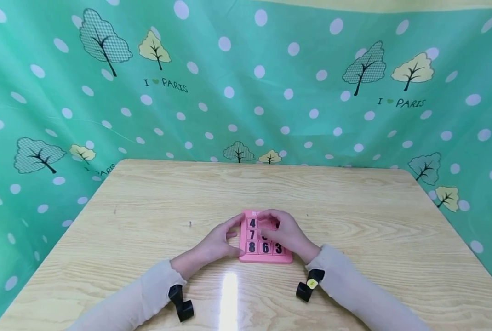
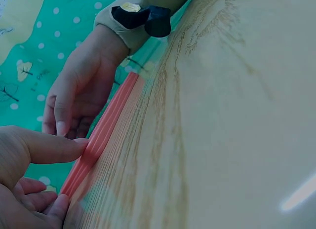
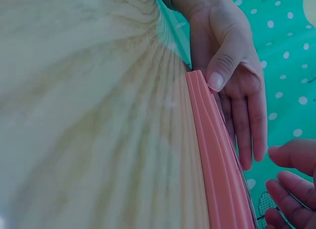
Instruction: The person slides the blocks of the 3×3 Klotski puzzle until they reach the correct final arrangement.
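A pink number slide puzzle [image 1: 266, 259] lies flat on the table, its tiles marked with black digits such as 4, 7, 8, 6 and 3. My left hand [image 1: 220, 241] holds its left side, the thumb at the near corner and the index finger at the far corner. Over the upper right of the board is my right hand [image 1: 285, 232], thumb and index finger apart above the tiles, hiding several of them. In the left wrist view the puzzle's ribbed pink side [image 2: 106, 123] shows edge-on, the left fingertips against it. The right wrist view shows this side [image 3: 212, 155] too.
The light wood-grain table [image 1: 146, 197] extends around the puzzle. A green dotted cloth [image 1: 246, 92] with printed trees hangs behind and at both sides. Black wrist cameras sit at the left sleeve [image 1: 181, 303] and right sleeve [image 1: 310, 285]. A bright reflection marks the near tabletop.
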Demonstrator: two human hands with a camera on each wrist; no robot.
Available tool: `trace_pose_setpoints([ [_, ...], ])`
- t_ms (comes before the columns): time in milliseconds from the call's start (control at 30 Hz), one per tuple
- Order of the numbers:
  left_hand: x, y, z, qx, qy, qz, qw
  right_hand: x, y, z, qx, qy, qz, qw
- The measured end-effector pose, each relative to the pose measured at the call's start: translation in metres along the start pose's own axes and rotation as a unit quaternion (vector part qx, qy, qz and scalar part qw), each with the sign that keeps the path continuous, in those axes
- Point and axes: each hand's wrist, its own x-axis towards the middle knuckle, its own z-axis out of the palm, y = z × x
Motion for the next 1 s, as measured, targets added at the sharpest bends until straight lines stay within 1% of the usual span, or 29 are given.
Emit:
trace_pose_setpoints([
  [33,0.0,0.0,0.0,0.001,0.002,0.0,1.0,-0.001,-0.006,0.0,0.006,-0.004,-0.002,1.0],
  [167,0.0,0.0,0.0,0.003,0.006,0.002,1.0,0.004,-0.008,0.006,0.001,-0.001,0.001,1.0],
  [200,0.0,0.0,0.0,0.004,0.006,0.002,1.0,0.005,-0.008,0.007,-0.003,0.003,0.003,1.0],
  [267,0.0,-0.001,0.0,0.003,0.006,0.003,1.0,0.01,0.0,0.01,-0.015,0.013,0.003,1.0],
  [400,-0.001,-0.001,0.0,0.002,0.004,0.003,1.0,0.014,-0.004,0.014,-0.034,0.019,0.007,0.999],
  [567,-0.001,0.0,0.0,0.003,0.001,0.005,1.0,0.018,-0.007,0.018,-0.044,0.014,0.015,0.999],
  [700,-0.001,-0.001,0.0,0.006,0.002,0.008,0.9999,0.022,-0.006,0.02,-0.047,0.008,0.01,0.999],
  [867,-0.001,-0.001,0.0,0.007,0.002,0.012,0.9999,0.024,-0.005,0.021,-0.048,0.012,0.006,0.999],
  [1000,0.0,-0.001,0.0,0.006,0.0,0.01,0.9999,0.025,-0.005,0.024,-0.056,0.014,0.014,0.998],
])
